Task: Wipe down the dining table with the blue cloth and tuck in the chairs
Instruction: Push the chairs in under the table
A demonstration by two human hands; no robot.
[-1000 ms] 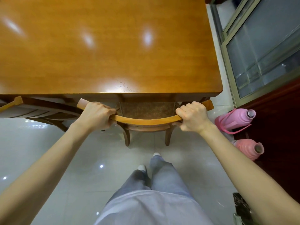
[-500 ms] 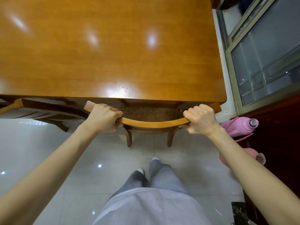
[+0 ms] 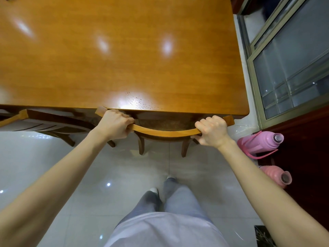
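A glossy orange-brown dining table (image 3: 124,59) fills the upper view, with small droplets near its front edge. A wooden chair (image 3: 165,134) stands at that edge, its seat mostly under the tabletop and its curved top rail just outside. My left hand (image 3: 114,124) grips the rail's left end. My right hand (image 3: 211,130) grips the right end. The blue cloth is not in view.
A second wooden chair (image 3: 44,120) sits under the table at the left. Two pink thermos flasks (image 3: 258,142) (image 3: 275,176) stand on the floor at the right, beside a dark red cabinet (image 3: 306,150) and a glass sliding door (image 3: 288,56). My legs stand on pale glossy tiles (image 3: 106,172).
The chair has slid forward under the table; its rail now sits nearly at the table's front edge. Both hands stayed on the rail and moved with it.
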